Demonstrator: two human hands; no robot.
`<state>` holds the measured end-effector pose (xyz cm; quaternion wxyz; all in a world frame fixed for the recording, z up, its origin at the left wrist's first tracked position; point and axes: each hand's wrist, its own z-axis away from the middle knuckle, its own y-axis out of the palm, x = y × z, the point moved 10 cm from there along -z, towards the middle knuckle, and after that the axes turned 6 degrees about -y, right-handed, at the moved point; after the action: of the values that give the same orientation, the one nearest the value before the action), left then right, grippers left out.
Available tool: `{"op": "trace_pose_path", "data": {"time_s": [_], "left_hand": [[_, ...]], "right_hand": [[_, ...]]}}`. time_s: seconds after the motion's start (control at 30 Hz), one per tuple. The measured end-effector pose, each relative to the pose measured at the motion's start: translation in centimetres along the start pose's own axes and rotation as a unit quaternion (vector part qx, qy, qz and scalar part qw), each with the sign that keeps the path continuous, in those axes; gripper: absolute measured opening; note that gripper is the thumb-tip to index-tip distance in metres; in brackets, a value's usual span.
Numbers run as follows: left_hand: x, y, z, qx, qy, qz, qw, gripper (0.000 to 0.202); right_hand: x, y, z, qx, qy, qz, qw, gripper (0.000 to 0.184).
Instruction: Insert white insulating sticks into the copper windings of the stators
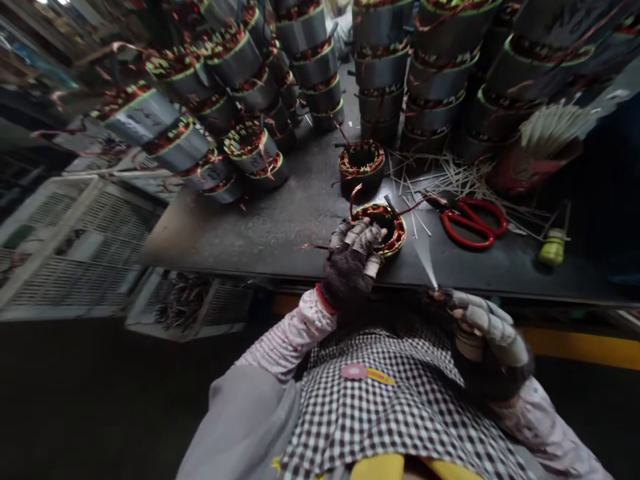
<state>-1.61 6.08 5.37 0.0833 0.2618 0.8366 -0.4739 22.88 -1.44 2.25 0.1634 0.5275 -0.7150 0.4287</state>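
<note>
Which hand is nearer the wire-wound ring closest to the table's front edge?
Left: the left hand touches the wire-wound ring, fingers over its rim. The right hand is apart from it, farther right, by the front edge of the table.

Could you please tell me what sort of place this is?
It looks like a workshop, perhaps for electric motor parts: stacks of copper-wound rings, another ring under the left hand, and red-handled scissors on a dark workbench.

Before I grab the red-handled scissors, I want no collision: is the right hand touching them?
Apart. The head view shows a strip of dark tabletop between the right hand and the red-handled scissors.
</note>
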Motion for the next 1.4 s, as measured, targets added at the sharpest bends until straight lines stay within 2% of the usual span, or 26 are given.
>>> {"op": "trace_pose_path", "data": {"time_s": [0.1,0.17,0.27,0.37,0.53,0.63,0.8,0.87,0.93,1.03,1.1,1.13,1.2,1.3,1.4], "left_hand": [[0.4,0.8,-0.5,0.027,0.011,-0.009,1.000,0.033],[0.4,1.0,-0.7,0.031,0.014,-0.025,0.999,0.035],[0.3,1.1,-0.6,0.030,0.013,-0.042,0.999,0.037],[0.5,1.0,-0.5,0.023,-0.009,-0.040,0.999,0.031],[0.7,1.3,-0.3,0.024,-0.037,-0.032,0.998,0.029],[0.6,1.3,-0.4,0.019,-0.031,-0.026,0.999,0.028],[0.4,0.8,-0.8,0.015,-0.033,0.008,0.999,0.025],[0.7,1.1,-0.9,0.025,-0.062,0.036,0.997,0.022],[1.6,1.5,-0.8,0.023,-0.119,0.094,0.988,0.021],[2.5,1.7,-0.6,0.000,-0.173,0.174,0.969,0.020],[2.0,1.3,-0.8,-0.006,-0.142,0.182,0.973,0.014],[1.5,1.0,-1.0,-0.006,-0.119,0.177,0.977,0.011],[0.9,0.5,-1.1,-0.004,-0.090,0.168,0.982,0.008],[0.9,-0.1,-1.3,-0.007,-0.096,0.157,0.983,0.008],[0.8,-0.1,-1.5,0.002,-0.097,0.147,0.984,0.007]], "right_hand": [[2.6,-0.1,-1.9,-0.008,-0.112,-0.003,0.994,0.051],[4.1,0.8,-3.3,0.012,-0.162,0.004,0.987,0.063],[4.5,2.6,-5.0,0.038,-0.178,0.016,0.983,0.062],[4.3,3.2,-5.9,0.044,-0.192,0.012,0.980,0.058],[5.0,1.4,-4.6,0.020,-0.183,0.021,0.983,0.067],[5.7,0.9,-3.9,0.013,-0.183,0.041,0.982,0.062],[4.2,3.2,-5.7,0.057,-0.133,0.019,0.989,0.035],[3.2,3.8,-7.0,0.048,-0.116,-0.017,0.992,0.032],[2.0,4.0,-8.2,0.027,-0.086,-0.062,0.994,0.024],[-1.0,4.9,-9.4,0.023,0.051,-0.154,0.986,0.013],[-2.3,5.7,-9.6,0.040,0.136,-0.206,0.968,0.016],[-2.5,5.9,-9.7,0.046,0.156,-0.216,0.963,0.018],[-2.1,5.8,-10.5,0.052,0.148,-0.196,0.968,0.018],[-1.3,5.6,-11.9,0.061,0.100,-0.123,0.985,0.016],[-1.1,6.1,-12.6,0.081,0.091,-0.085,0.989,0.019]]}}
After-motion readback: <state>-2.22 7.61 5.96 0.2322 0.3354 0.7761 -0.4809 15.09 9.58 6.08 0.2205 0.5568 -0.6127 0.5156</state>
